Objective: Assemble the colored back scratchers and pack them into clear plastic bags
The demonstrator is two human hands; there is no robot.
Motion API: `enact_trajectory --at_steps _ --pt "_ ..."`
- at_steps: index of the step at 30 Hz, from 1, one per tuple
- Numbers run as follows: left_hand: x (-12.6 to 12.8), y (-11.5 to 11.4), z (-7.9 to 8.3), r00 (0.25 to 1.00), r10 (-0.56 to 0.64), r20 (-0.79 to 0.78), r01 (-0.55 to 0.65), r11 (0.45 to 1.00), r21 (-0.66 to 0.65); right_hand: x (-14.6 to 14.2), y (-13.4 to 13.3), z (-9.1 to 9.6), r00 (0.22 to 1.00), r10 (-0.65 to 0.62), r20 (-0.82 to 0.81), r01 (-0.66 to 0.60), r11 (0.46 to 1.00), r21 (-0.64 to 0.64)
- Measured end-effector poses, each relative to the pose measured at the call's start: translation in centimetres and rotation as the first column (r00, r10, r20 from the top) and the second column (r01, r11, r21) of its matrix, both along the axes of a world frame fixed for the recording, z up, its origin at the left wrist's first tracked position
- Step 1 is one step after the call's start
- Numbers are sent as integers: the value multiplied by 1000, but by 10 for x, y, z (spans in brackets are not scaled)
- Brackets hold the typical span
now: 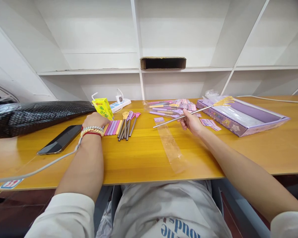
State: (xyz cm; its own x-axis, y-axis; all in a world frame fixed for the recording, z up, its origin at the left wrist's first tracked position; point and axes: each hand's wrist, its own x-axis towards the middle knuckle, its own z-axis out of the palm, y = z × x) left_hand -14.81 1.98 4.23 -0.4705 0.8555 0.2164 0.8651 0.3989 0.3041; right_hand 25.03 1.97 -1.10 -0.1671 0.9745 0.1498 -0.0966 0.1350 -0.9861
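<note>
My right hand (190, 123) is closed around the metal rod of a back scratcher (201, 110). Its yellow claw-shaped head points up to the right, and the bare rod end points left. At the left, my left hand (95, 119) is curled at the near end of a row of pink, purple and yellow handles (114, 127); its fingertips are mostly hidden, so what they hold cannot be made out. Beside that row lie several back scratcher heads (127, 124) on short metal rods, in yellow, purple and pink.
Behind my left hand stands a yellow drink carton (103, 107), near a power strip (120, 105). A phone (61, 138) and a black bubble-wrapped parcel (39, 115) lie left. Packaged scratchers (164, 108), a clear sleeve (171, 148) and a purple box (240, 127) lie right.
</note>
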Motion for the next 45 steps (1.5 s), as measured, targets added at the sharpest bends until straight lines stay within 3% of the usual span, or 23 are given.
enact_trajectory --at_steps 1,3,6,8,10,12,13,14,20,23,26,30,35,38,42,45 --pt "6 1 1 995 94 -20 -94 996 -10 0 0 0 1000 -4 2 4 1000 0" --pt "27 2 4 986 129 -102 -120 989 87 0 1 -1 1000 -9 11 10 1000 -5" --pt "79 -2 4 962 -175 -208 217 956 196 0 1 -1 1000 -10 25 10 1000 -15" --pt "119 -12 -1 866 -432 -251 489 836 249 0 1 -1 1000 -8 23 8 1000 -11" --pt "154 -26 -10 691 -666 -280 723 651 233 0 1 -1 1000 -8 19 8 1000 -1" --pt "179 -40 -20 523 -793 -311 852 480 210 0 1 -1 1000 -11 19 11 1000 2" --pt "187 -45 -25 456 -829 -326 890 418 181 0 1 -1 1000 -10 21 10 1000 0" --pt "193 -49 -29 426 -834 -351 905 393 165 0 0 -1 1000 -8 23 8 1000 -4" --pt "201 -52 -37 536 -678 -503 838 499 221 -7 -9 4 995 93 -21 -94 995 -20" --pt "200 -49 -35 533 -709 -462 839 512 183 -12 -13 7 988 148 -44 -149 988 -24" --pt "195 -45 -33 563 -738 -372 819 560 127 -9 -11 10 981 171 -88 -173 985 -18" --pt "181 -37 -30 619 -705 -346 773 625 111 17 2 17 938 29 -345 -26 1000 13" --pt "162 -23 -28 589 -722 -363 785 618 45 57 18 20 799 -229 -556 243 969 -49" --pt "158 -21 -27 618 -691 -376 748 664 9 66 24 19 802 -348 -486 350 932 -91" --pt "158 -23 -24 656 -660 -365 687 723 -73 57 24 15 900 -387 -200 398 917 14" --pt "157 -25 -23 663 -667 -340 669 731 -131 48 19 12 917 -398 -34 399 913 87"
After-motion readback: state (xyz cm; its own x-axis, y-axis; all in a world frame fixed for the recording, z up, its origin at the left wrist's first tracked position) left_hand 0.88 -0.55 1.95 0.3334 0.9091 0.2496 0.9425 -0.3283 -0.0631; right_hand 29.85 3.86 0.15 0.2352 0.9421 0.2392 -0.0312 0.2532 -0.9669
